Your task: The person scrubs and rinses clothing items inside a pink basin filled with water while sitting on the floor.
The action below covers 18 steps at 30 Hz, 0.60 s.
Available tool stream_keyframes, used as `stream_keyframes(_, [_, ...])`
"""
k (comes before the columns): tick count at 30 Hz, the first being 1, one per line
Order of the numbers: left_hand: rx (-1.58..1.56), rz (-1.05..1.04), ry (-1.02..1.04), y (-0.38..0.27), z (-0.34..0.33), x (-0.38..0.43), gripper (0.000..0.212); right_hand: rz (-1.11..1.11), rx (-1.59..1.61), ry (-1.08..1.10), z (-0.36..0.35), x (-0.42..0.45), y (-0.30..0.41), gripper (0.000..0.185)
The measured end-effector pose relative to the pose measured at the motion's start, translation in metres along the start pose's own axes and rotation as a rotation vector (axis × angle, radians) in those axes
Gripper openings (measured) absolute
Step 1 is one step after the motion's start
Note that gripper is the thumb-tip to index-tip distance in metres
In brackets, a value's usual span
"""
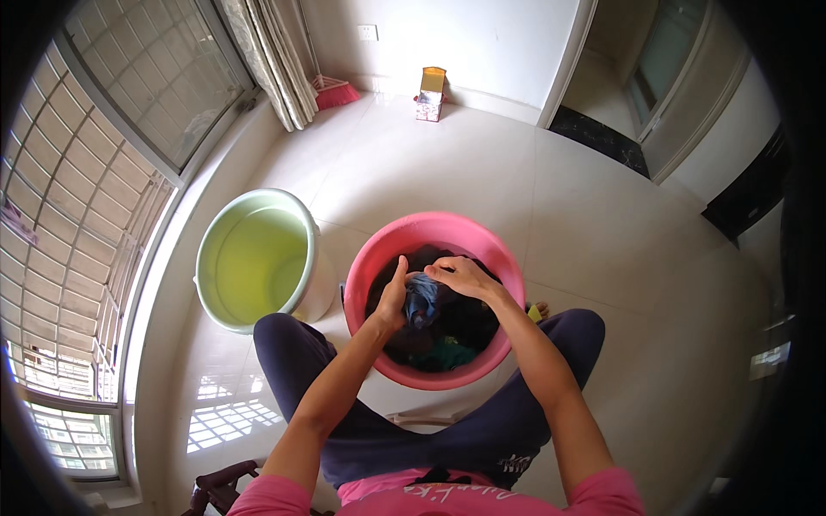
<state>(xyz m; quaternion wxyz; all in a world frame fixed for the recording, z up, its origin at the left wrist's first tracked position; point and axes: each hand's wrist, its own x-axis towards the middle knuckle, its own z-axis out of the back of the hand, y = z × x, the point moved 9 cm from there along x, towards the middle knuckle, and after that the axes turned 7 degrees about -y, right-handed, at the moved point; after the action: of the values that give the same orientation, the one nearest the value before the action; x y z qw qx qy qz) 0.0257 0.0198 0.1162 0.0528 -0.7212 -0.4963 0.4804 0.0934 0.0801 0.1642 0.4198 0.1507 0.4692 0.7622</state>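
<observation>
Between my knees stands a pink plastic basin (433,226) holding dark wet-looking clothes (474,316), with a green cloth (445,356) near its front. Above the pile, a bunched blue cloth (423,300) is gripped between my two hands. My left hand (391,297) holds its left side, thumb pointing up. From the upper right, my right hand (463,276) pinches the top of the same cloth with curled fingers. The lower end of the blue cloth hangs close over the dark clothes; whether it touches them is hard to tell.
Left of the basin is a large pale green bucket (255,258). A red broom (337,93) leans in the corner by a curtain (274,64). An open patterned box (430,103) sits against the wall. A barred window (77,193) runs along the left; a doorway (603,122) opens at right.
</observation>
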Motion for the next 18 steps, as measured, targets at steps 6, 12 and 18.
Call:
stream_keyframes(6, [0.277, -0.185, 0.032, -0.013, -0.004, 0.005, 0.056, 0.087, 0.052, 0.072, -0.013, -0.013, 0.015, 0.042])
stream_keyframes(12, [0.529, -0.262, 0.097, -0.016, 0.012, 0.020, 0.064, 0.020, 0.228, 0.201, -0.008, -0.018, 0.030, 0.017])
stream_keyframes(18, [0.627, -0.092, 0.224, 0.016, 0.010, 0.015, 0.069, 0.063, 0.488, 0.094, 0.023, -0.019, 0.041, 0.014])
